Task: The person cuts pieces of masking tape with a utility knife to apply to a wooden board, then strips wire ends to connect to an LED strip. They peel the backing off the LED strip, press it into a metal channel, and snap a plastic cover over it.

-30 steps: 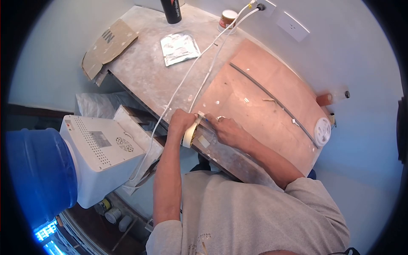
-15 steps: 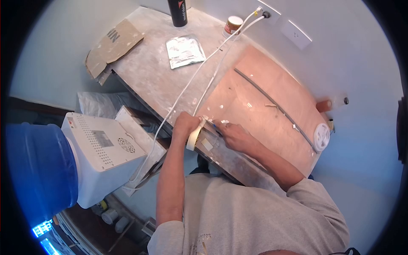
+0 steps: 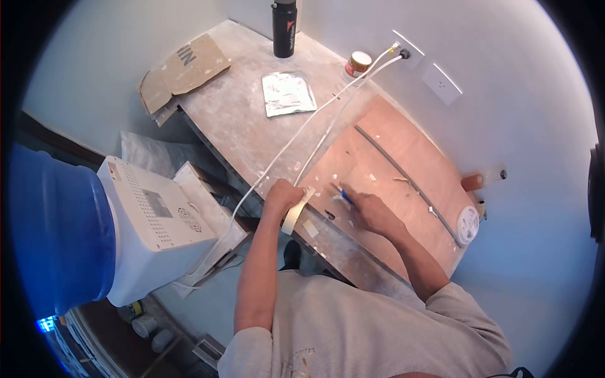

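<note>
My left hand [image 3: 283,194] is at the table's near edge, its fingers closed on a pale yellow roll of masking tape [image 3: 292,220] that hangs over the edge. To its right, my right hand [image 3: 372,211] grips a slim blue-handled tool [image 3: 345,196], the tip pointing away from me over a thin brown board [image 3: 391,132]. Its exact kind is too small to make out. Small white scraps and a pale rectangular piece [image 3: 311,228] lie around both hands.
A grey strip [image 3: 403,176] and a white spool [image 3: 467,225] lie on the board. White cables [image 3: 296,135] cross the table from the wall socket. Farther back are a silver pouch [image 3: 288,94], a black bottle [image 3: 284,31] and a jar [image 3: 358,64]. A water dispenser [image 3: 151,220] stands left.
My right hand has moved away from the tape, rightward over the board, with the blue-handled tool. My left hand stays at the table edge with the tape. The view has shifted slightly.
</note>
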Tool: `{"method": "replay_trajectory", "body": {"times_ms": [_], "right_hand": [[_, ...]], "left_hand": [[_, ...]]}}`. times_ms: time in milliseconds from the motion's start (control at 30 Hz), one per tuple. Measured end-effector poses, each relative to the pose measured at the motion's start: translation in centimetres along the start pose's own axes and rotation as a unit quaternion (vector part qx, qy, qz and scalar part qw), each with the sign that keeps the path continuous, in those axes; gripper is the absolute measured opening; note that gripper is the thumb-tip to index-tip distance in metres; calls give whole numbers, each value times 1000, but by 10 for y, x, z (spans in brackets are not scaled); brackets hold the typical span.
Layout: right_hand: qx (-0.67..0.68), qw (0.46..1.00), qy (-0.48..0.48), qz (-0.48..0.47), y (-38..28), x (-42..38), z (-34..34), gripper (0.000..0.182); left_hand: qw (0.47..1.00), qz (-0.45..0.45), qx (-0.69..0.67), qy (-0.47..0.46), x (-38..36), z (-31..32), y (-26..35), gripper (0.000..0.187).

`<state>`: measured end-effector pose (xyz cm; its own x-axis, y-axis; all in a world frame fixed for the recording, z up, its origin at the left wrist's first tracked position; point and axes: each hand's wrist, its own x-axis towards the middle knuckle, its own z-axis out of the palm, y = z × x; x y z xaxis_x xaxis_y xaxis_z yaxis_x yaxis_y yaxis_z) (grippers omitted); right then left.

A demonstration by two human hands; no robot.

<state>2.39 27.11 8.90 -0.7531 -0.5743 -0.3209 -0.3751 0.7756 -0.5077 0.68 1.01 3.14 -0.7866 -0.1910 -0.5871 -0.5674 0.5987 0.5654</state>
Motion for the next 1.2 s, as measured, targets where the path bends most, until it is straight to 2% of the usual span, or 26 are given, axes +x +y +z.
{"method": "replay_trajectory", "body": {"times_ms": [67, 100, 167, 200, 233, 267, 300, 333, 367, 400, 467, 500, 567, 767, 900, 1000, 1067, 1200], "right_hand": [[-40, 994, 80, 56, 11, 9, 4, 62], [-40, 994, 80, 60, 11, 11, 5, 62], [-122, 979, 146, 78, 6, 20, 10, 63], [-122, 978, 147, 79, 2, 22, 13, 63], [-194, 954, 226, 35, -2, 23, 15, 59], [-262, 917, 300, -8, -6, 24, 19, 56], [-263, 917, 300, -7, -10, 30, 21, 56], [-187, 938, 288, -45, -12, 39, 24, 49], [-109, 952, 274, -81, -13, 47, 26, 42], [-109, 952, 276, -77, -14, 56, 29, 42], [-73, 973, 194, -103, -16, 73, 32, 32], [-72, 972, 196, -103, -19, 75, 31, 32], [-85, 983, 136, -94, -25, 80, 28, 28], [-118, 979, 138, -94, -29, 86, 31, 21], [-107, 983, 131, -74, -37, 90, 29, 17], [-86, 987, 118, -70, -33, 93, 27, 14], [-6, 991, 117, -66, -26, 97, 29, 13], [60, 990, 115, -52, -22, 100, 18, 15]], "left_hand": [[998, 2, -47, -29, 5, 2, -7, 51], [994, 3, -90, -57, 8, 3, -10, 46], [996, 15, -71, -48, 11, 8, -14, 42], [998, 25, -53, -35, 14, 9, -17, 37], [998, 27, -54, -34, 24, 13, -25, 37], [995, 90, -9, -52, 34, 17, -34, 35], [985, 152, 35, -70, 39, 21, -39, 32], [985, 154, 36, -72, 31, 17, -33, 32], [988, 111, -51, -91, 21, 13, -29, 25], [982, 67, -136, -109, 9, 8, -23, 18], [980, 83, -146, -111, -6, 1, -24, 16], [976, 96, -160, -108, -12, -3, -27, 15], [983, 85, -133, -94, -20, -12, -33, 19], [985, 83, -135, -62, -32, -17, -55, 25], [987, 104, -109, -47, -41, -21, -51, 28], [988, 83, -115, -57, -48, -24, -44, 28], [988, 84, -119, -58, -47, -24, -44, 28], [985, 84, -137, -65, -48, -24, -44, 29]]}}
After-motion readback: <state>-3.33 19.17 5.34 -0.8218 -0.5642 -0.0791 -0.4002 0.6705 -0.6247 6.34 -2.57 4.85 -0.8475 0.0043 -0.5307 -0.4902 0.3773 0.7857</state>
